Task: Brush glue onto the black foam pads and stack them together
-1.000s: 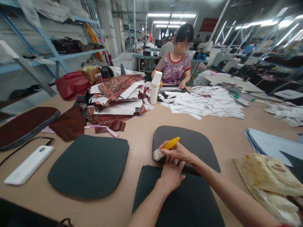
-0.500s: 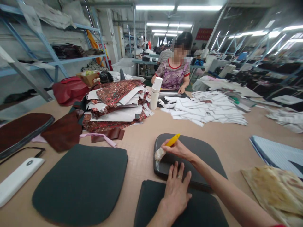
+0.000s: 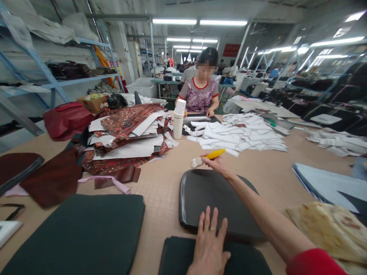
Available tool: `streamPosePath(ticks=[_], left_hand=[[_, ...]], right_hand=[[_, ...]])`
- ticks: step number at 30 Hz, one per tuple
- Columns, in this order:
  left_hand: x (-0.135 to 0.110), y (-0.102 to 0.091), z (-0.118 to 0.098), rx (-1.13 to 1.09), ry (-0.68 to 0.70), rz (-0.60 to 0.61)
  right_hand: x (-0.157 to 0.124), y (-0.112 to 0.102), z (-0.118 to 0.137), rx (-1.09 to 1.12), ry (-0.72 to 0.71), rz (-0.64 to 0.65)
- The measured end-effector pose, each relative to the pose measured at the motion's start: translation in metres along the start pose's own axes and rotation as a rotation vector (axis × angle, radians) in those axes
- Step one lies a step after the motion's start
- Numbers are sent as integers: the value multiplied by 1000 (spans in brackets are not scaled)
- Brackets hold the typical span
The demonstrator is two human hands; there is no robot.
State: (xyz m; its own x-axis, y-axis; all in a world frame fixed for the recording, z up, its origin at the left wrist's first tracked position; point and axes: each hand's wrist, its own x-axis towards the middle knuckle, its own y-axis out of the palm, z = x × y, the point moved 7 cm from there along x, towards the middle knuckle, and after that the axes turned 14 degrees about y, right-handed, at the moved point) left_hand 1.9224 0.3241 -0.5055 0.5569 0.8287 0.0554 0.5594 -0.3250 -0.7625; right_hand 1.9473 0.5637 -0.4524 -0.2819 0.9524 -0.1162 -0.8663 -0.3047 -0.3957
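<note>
My right hand (image 3: 215,163) is closed round a brush (image 3: 215,154) with a yellow handle and pale, matted bristles. The bristles are over the far left corner of a dark, rounded panel (image 3: 212,194); whether they touch it I cannot tell. A whitish wet streak runs along the panel's left edge. My left hand (image 3: 210,242), with a ring on one finger, lies spread, its fingertips on the panel's near part. Under its palm side is a dark green panel (image 3: 172,256). Another dark green panel (image 3: 86,229) lies to the left.
A stack of patterned red pieces (image 3: 129,130) stands at the back left, beside a white bottle (image 3: 177,126). White strips (image 3: 243,133) are spread before a person (image 3: 200,91) across the table. A stained yellowish cloth (image 3: 327,229) lies at right.
The brush in my right hand has moved from the panel's left edge to its far left corner. My left hand stays spread on the panel. The view has shifted.
</note>
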Motion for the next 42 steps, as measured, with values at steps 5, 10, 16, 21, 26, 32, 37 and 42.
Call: streamPosePath(ticks=[5, 10, 16, 21, 26, 32, 37, 42], left_hand=[[3, 9, 6, 75, 12, -26], [4, 10, 7, 114, 18, -32], [7, 6, 4, 170, -51, 24], [9, 5, 1, 243, -47, 46], [9, 7, 3, 338, -13, -21], [9, 5, -1, 398, 13, -35], [11, 2, -3, 425, -14, -4], [11, 4, -9, 378, -17, 6]], right_hand=[[12, -14, -15, -30, 0, 95], [1, -94, -61, -54, 74, -76], [-49, -190, -113, -69, 186, -336], [-84, -220, -122, -56, 223, -547], [-89, -193, -113, -44, 183, -576], [-134, -185, -113, -150, 209, -695], [-199, -171, -114, -222, 243, -739], [-273, -141, -109, -244, 252, -782]])
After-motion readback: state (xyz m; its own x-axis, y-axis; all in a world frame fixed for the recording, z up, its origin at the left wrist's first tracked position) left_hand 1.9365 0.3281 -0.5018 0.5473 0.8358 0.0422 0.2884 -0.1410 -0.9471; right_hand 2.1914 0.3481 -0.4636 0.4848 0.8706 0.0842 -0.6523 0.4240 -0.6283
